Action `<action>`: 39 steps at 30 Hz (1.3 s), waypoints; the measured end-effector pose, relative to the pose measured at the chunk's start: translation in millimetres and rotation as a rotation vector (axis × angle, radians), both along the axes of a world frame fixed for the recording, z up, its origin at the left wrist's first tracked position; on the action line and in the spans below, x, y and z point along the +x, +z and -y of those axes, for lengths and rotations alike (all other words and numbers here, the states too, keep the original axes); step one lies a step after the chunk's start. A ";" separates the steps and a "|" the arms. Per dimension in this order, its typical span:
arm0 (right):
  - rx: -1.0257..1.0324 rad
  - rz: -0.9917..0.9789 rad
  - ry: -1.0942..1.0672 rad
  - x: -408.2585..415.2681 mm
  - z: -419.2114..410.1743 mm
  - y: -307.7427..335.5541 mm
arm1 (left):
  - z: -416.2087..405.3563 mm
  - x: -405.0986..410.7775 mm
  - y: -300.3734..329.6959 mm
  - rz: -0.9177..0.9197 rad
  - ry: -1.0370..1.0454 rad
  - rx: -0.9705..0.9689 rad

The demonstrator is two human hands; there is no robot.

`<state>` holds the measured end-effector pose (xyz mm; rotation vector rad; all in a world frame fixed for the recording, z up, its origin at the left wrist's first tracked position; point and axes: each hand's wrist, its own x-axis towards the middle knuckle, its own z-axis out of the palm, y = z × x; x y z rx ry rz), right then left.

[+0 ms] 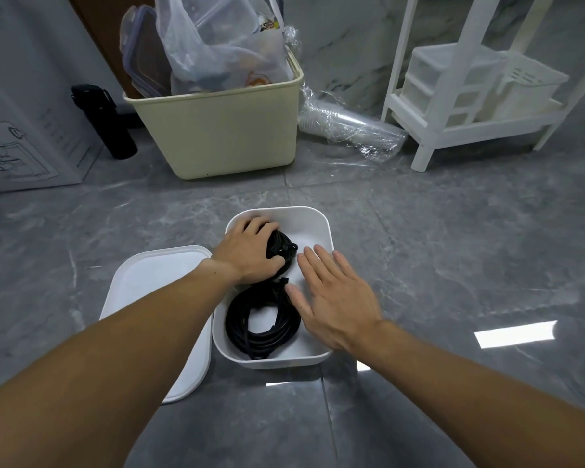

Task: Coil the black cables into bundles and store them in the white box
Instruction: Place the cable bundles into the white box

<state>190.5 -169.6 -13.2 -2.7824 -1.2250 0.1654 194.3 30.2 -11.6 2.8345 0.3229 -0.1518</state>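
Grey marble floor tiles (419,248) are carrying the white box (321,228) at centre frame, where the left hand (250,251) is gripping a coiled black cable bundle (282,248) beside another bundle (262,324), while the right hand (335,298) is hovering flat, fingers spread, holding nothing.

Grey marble-patterned floor (436,265), glossy. Directly on it: white box (321,356), its lid (156,282) touching on the left; beige bin (230,130); black bottle (107,123); cardboard carton (24,130); wrapped plastic cups (348,126); white shelf (453,106).
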 end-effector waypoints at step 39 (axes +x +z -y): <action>-0.015 0.009 -0.003 -4.8 -16.7 -1.8 | 21.4 -15.3 -9.0 -0.031 0.090 0.210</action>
